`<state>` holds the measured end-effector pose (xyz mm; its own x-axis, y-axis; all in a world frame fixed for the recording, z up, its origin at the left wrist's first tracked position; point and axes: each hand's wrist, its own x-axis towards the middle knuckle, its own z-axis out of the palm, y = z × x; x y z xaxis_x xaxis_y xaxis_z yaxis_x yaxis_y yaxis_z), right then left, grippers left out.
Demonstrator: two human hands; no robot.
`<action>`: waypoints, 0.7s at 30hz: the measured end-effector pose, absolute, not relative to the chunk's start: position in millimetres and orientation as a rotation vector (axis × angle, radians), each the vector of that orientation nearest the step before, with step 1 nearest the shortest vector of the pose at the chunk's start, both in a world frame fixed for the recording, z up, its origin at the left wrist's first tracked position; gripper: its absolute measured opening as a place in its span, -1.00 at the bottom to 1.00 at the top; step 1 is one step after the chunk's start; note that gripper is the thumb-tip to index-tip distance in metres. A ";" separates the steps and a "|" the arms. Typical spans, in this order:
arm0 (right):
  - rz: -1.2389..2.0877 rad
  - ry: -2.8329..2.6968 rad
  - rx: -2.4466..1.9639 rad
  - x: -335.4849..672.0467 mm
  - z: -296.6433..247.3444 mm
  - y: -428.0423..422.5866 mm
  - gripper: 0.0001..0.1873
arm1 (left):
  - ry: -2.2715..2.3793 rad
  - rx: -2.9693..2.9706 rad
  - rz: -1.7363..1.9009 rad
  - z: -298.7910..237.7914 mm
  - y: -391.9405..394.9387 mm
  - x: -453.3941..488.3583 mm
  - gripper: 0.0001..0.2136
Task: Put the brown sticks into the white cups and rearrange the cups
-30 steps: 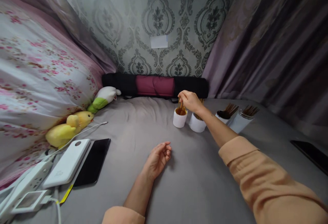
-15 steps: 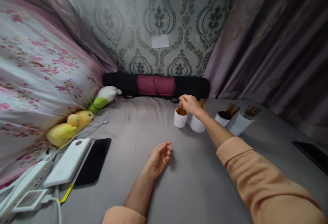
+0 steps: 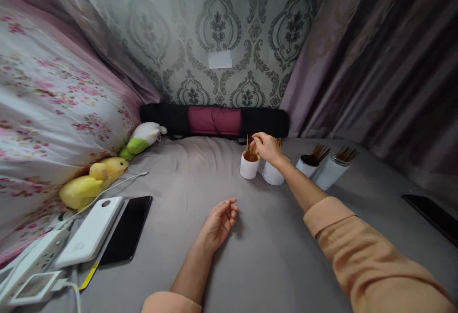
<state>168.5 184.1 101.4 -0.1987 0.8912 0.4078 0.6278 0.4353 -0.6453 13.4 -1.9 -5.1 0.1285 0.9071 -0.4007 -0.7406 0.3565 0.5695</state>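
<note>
My right hand (image 3: pixel 266 147) hovers over a small white cup (image 3: pixel 249 168). Its fingers are bent downward and loosely apart, beside thin brown sticks (image 3: pixel 249 148) standing in the cup; I see none gripped, though the fingertips may touch some. Just right of it, a second white container (image 3: pixel 273 173) with sticks is partly hidden behind my hand and wrist. My left hand (image 3: pixel 219 224) rests palm up on the grey sheet (image 3: pixel 186 184), fingers loosely curled and apart, with nothing in it.
Two taller white containers with sticks, one dark-rimmed (image 3: pixel 306 165) and one glass-rimmed (image 3: pixel 331 172), lean at the right. A phone (image 3: pixel 431 215) lies far right. A power bank (image 3: pixel 91 232), black phone (image 3: pixel 127 229), power strip (image 3: pixel 39 260) and plush toys (image 3: pixel 91 182) sit left.
My right hand's fingers have loosened from the sticks, which now stand in the cup to the left of the fingertips. My left hand stays put; the view shifts slightly.
</note>
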 end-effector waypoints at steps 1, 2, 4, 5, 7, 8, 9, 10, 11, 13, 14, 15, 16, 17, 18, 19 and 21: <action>0.436 -1.918 -1.273 170.1 100.4 182.4 -0.74 | 0.791 0.252 1.215 -4.8 -2.1 13.4 -0.87; 0.426 -1.912 -1.264 172.0 99.6 180.3 -0.75 | 0.800 0.249 1.214 -4.4 -2.4 13.3 -0.87; 0.397 -1.898 -1.255 176.7 98.9 174.5 -0.76 | 0.818 0.248 1.207 -3.8 -3.0 12.9 -0.87; 0.385 -1.892 -1.255 179.7 99.1 170.8 -0.76 | 0.823 0.252 1.205 -3.8 -3.2 12.5 -0.87; 0.380 -1.879 -1.257 187.0 100.3 162.2 -0.77 | 0.825 0.263 1.201 -4.3 -3.4 11.6 -0.87; 0.385 -1.875 -1.257 191.4 101.2 157.4 -0.77 | 0.824 0.269 1.202 -4.8 -3.4 11.2 -0.86; 0.392 -1.870 -1.257 196.4 102.0 152.5 -0.77 | 0.824 0.273 1.202 -5.3 -3.4 10.9 -0.86; 0.400 -1.866 -1.255 201.9 102.7 147.4 -0.76 | 0.826 0.276 1.205 -5.6 -3.5 10.8 -0.86; 0.410 -1.862 -1.254 207.8 103.3 142.3 -0.76 | 0.832 0.279 1.206 -5.8 -3.7 10.8 -0.86; 0.430 -1.849 -1.257 221.0 104.0 132.0 -0.75 | 0.848 0.284 1.210 -5.4 -4.4 11.3 -0.86; 0.439 -1.841 -1.263 228.1 104.2 126.9 -0.75 | 0.855 0.286 1.213 -4.8 -4.9 11.7 -0.86; 0.448 -1.830 -1.268 235.6 104.2 121.8 -0.75 | 0.859 0.288 1.215 -4.2 -5.4 12.1 -0.86; 0.459 -1.820 -1.274 243.3 104.1 116.9 -0.75 | 0.862 0.290 1.217 -3.4 -5.9 12.6 -0.86; 0.471 -1.809 -1.280 251.3 103.7 112.1 -0.75 | 0.863 0.292 1.219 -2.7 -6.3 13.1 -0.86; 0.488 -1.799 -1.284 259.7 103.0 107.5 -0.75 | 0.865 0.295 1.220 -2.1 -6.7 13.5 -0.86; 0.508 -1.788 -1.290 268.4 102.0 103.1 -0.75 | 0.867 0.297 1.221 -1.5 -7.0 13.9 -0.86; 0.556 -1.755 -1.308 286.9 99.2 94.8 -0.73 | 0.875 0.299 1.224 -0.7 -7.7 14.4 -0.86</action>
<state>286.9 94.8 99.2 -0.0859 0.9260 0.3676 0.5454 0.3525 -0.7604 14.4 -7.7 -0.7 0.0739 0.9044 -0.4202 -0.6903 0.3504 0.6330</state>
